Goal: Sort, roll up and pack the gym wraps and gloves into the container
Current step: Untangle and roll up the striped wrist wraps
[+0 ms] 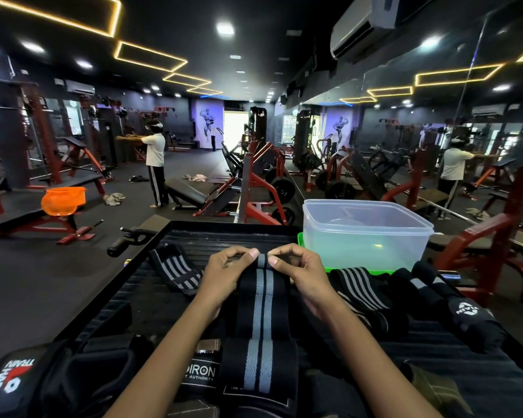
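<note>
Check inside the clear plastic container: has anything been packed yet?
Nothing packed shows inside the clear plastic container; through its cloudy walls only a pale rounded shape appears, unidentifiable. A green lid lies under it. Both hands are rolling the striped wrap.

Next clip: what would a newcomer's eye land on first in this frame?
Front and centre, the left hand and right hand pinch the far end of a black wrap with grey stripes, starting a roll. Just beyond to the right stands an empty clear plastic container. Far left, an orange tub sits on a gym bench.
</note>
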`<state>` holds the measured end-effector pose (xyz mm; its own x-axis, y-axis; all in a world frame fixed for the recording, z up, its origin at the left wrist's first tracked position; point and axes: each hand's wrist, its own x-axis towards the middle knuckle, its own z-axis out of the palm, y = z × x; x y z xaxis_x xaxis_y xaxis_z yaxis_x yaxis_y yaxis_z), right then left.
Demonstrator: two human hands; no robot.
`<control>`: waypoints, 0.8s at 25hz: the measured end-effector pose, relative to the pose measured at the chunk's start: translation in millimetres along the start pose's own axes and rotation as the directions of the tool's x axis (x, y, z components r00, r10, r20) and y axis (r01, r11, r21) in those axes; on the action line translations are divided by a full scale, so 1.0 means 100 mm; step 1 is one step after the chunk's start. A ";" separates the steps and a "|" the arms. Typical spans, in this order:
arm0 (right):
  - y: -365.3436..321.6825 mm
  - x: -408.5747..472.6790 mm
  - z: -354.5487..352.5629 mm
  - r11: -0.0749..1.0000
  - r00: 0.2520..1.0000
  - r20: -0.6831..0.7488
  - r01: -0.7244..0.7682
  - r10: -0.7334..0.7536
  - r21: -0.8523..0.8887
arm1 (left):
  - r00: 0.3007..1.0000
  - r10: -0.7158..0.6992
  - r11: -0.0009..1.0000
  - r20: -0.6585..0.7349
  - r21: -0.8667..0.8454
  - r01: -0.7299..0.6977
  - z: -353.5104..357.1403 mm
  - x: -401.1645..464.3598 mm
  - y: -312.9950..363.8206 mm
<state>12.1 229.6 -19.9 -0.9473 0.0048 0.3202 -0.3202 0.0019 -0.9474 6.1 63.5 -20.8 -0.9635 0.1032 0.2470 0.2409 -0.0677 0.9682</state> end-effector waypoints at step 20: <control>-0.06 -0.04 0.07 0.999 0.997 0.065 0.033 -0.032 -0.026 | 0.999 -0.055 0.994 -0.001 -0.098 0.054 -0.06 -0.05 -0.04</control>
<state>18.2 222.8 -15.6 -0.9351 -0.0603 0.3493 -0.3514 0.0284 -0.9358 9.8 57.5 -25.8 -0.9753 0.1061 0.1938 0.1758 -0.1591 0.9715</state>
